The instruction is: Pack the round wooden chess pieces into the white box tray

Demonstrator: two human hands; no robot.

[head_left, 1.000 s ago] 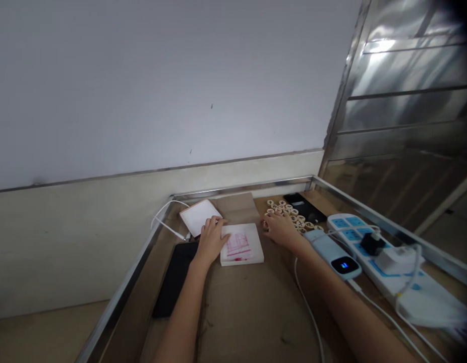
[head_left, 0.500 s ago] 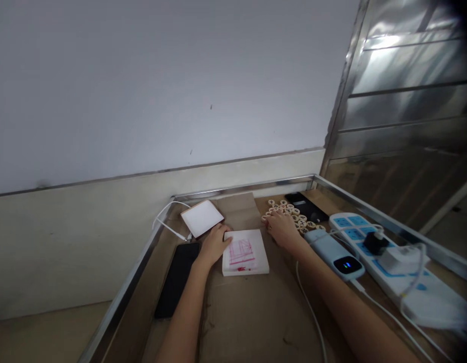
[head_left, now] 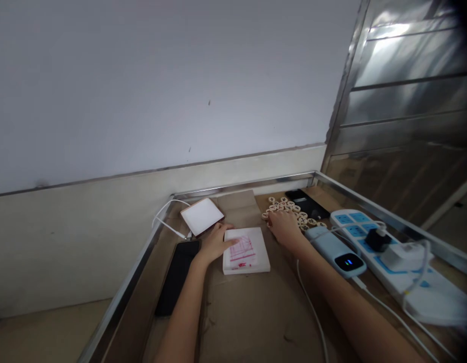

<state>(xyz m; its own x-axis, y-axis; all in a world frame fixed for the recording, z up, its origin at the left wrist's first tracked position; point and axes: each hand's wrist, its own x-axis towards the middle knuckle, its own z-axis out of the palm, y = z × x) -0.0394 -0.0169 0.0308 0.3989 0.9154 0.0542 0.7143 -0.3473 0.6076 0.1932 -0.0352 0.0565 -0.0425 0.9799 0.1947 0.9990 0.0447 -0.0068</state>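
Note:
My left hand (head_left: 214,244) is at the left side of a flat white square box (head_left: 252,264) with a pink scribbled drawing on top. Its thumb lies over the top face and its fingers close round the far left corner. My right hand (head_left: 284,229) is at the near left edge of a cluster of round wooden Chinese chess pieces (head_left: 283,205). Its fingers curl down, with a piece (head_left: 269,225) at the fingertips; the hand hides part of the cluster. Most of these discs lie flat with dark characters showing.
A second white box (head_left: 202,217) with a brown rim lies behind my left hand, near a white cable. One dark phone (head_left: 177,277) lies left, another (head_left: 309,204) back right. A light blue power bank (head_left: 334,252) and power strip (head_left: 392,272) flank my right forearm. Metal rails edge the cardboard-covered table.
My left thumb has moved from the box's left edge onto its top face. My right hand stays at the pieces, its fingers curled further down.

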